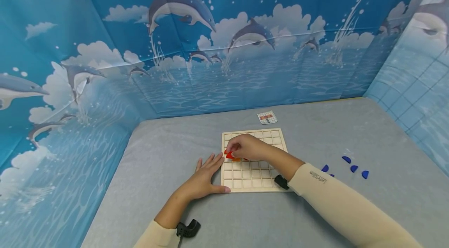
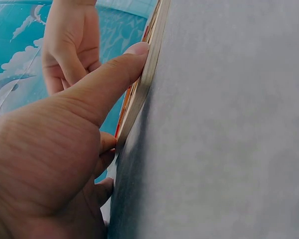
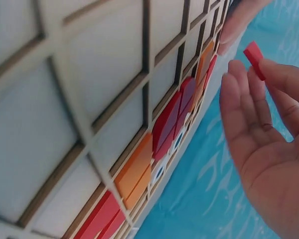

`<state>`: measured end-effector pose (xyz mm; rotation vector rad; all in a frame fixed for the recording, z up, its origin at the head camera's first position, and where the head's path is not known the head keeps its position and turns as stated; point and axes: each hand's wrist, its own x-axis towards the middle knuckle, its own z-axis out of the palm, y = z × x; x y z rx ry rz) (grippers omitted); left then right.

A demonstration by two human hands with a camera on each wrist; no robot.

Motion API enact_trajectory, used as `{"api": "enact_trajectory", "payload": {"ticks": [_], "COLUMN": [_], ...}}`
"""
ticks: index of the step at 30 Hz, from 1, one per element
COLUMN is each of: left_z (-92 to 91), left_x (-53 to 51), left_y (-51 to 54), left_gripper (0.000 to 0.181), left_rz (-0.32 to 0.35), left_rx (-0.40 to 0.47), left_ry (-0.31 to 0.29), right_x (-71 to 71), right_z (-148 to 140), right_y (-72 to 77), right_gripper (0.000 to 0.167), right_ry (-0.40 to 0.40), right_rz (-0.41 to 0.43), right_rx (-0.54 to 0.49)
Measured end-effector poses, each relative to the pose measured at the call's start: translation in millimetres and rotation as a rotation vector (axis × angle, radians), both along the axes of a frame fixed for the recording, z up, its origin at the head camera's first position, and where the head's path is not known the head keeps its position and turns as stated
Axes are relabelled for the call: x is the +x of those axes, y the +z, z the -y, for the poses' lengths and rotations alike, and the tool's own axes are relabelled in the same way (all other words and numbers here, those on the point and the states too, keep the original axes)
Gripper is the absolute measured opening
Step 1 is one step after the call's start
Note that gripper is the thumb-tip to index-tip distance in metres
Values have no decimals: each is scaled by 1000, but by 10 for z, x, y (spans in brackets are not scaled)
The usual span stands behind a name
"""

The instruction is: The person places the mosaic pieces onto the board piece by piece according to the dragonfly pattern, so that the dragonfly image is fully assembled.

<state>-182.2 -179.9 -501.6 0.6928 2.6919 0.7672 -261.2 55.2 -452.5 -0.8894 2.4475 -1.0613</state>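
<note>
A wooden grid board (image 1: 247, 183) lies on the grey cloth. Between thumb and fingers, my right hand (image 1: 247, 147) pinches a small red piece (image 3: 254, 59) above the board's left part. Set in the grid in the right wrist view are orange pieces (image 3: 134, 172), dark red pieces (image 3: 168, 119) and red pieces (image 3: 97, 219). The right hand hides much of them in the head view. My left hand (image 1: 202, 181) lies spread at the board's left side, fingertips at its edge. Its thumb (image 2: 117, 74) touches the board's near edge in the left wrist view.
Several blue half-round pieces (image 1: 354, 168) lie on the cloth to the right, some partly behind the right sleeve. A small printed card (image 1: 267, 117) sits just beyond the board. A dolphin-patterned curtain (image 1: 224, 80) borders the back and sides.
</note>
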Motion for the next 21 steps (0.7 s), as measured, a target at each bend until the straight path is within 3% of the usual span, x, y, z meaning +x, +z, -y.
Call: {"api": "enact_trajectory", "payload": {"ticks": [21], "left_z": [7], "left_x": [18], "left_y": [7], "left_gripper": [107], "left_rz": [-13], "left_rx": [7], "left_ry": [-4], "right_x": [-78], "right_z": [184], "right_y": [-134], "right_gripper": [13], "right_ry": [-32], "right_rz": [-9], "right_rx": [106]}}
